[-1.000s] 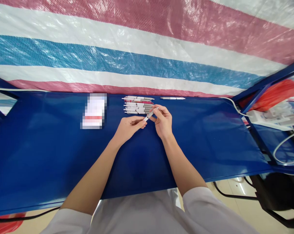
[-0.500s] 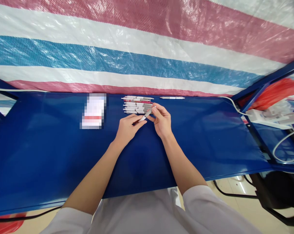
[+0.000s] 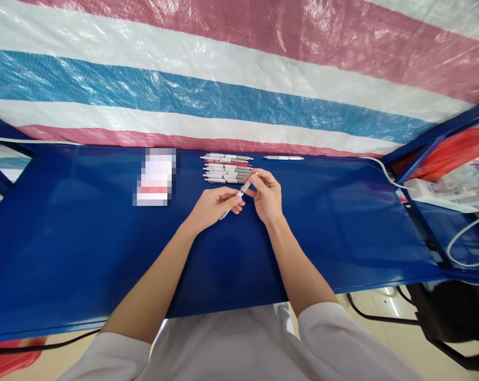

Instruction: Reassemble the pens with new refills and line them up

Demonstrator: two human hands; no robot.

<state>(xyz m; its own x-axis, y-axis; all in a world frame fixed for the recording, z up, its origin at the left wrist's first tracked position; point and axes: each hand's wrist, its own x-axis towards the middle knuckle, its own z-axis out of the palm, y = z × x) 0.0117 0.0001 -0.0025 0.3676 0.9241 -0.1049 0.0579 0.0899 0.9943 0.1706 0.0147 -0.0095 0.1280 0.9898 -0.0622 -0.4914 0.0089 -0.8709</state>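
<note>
Gripping one slim white-and-grey pen [image 3: 241,191] — both hands.

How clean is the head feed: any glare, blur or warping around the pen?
Head view: even light, no hard shadows; white sheen on the striped tarp and a soft sheen on the blue table; wide-angle warping bows the table's edges; one pixelated patch left of the row of pens; the pen in the left hand and right hand is small but fairly sharp.

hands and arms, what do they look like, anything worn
The left hand and right hand are bare, with no gloves, rings or watch showing. The left sleeve and right sleeve are white and end near the elbows.
</note>
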